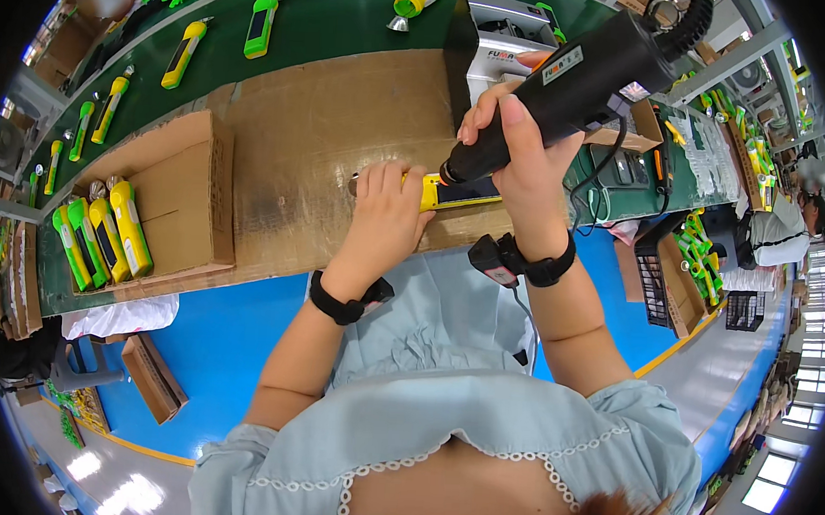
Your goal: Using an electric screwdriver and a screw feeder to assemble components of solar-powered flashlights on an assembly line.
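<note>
My right hand (535, 175) is wrapped round a thick black electric screwdriver (571, 89), which slants down to the left. Its narrow nose meets a yellow flashlight (429, 194) with a dark panel, lying on brown cardboard. Over the flashlight's left end, my left hand (387, 210) is closed and presses it down; the fingers cover much of that end. The exact contact point under the nose is too small to make out.
Left of my hands stands an open cardboard box (218, 187) with several yellow and green flashlights (127, 229). More flashlights (261, 26) lie along the green bench (337, 11). A grey-and-black box (498, 52) stands behind the screwdriver; a cable (613, 161) hangs to its right.
</note>
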Available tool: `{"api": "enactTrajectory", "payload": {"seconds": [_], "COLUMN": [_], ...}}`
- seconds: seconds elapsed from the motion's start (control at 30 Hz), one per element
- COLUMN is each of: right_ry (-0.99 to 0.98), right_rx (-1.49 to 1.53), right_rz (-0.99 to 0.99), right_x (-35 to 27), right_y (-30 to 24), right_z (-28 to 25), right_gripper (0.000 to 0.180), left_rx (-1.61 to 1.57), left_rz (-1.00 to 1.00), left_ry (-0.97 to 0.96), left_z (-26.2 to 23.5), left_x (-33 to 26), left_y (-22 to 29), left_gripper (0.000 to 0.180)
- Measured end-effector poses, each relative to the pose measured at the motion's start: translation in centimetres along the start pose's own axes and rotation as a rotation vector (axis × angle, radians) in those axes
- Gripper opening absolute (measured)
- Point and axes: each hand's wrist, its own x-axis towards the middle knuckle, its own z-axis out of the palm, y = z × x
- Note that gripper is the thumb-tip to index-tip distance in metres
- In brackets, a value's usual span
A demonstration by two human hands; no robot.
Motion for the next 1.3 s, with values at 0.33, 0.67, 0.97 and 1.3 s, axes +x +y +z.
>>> {"api": "enactTrajectory", "payload": {"seconds": [0.33, 0.67, 0.97, 1.3], "right_ry": [0.015, 0.02, 0.262, 0.483], "right_rx": [-0.163, -0.085, 0.038, -0.273], "right_rz": [0.09, 0.122, -0.057, -0.376], "right_x": [0.5, 1.8, 1.1, 7.2], "right_y": [3.6, 3.8, 1.3, 1.7], "right_z": [0.3, 1.7, 0.1, -8.6], "right_gripper": [0.037, 0.055, 0.039, 0.04], "left_rx": [-0.046, 0.093, 0.155, 0.223], "left_rz": [0.034, 0.104, -0.019, -0.054], "left_ry": [0.009, -0.039, -0.138, -0.136], "left_z": [-0.2, 0.2, 0.1, -0.8], "left_x": [1.7, 1.6, 2.3, 1.3], "left_y": [-0.4, -0.8, 0.0, 1.5], "left_gripper": [0.054, 0.054, 0.05, 0.053]}}
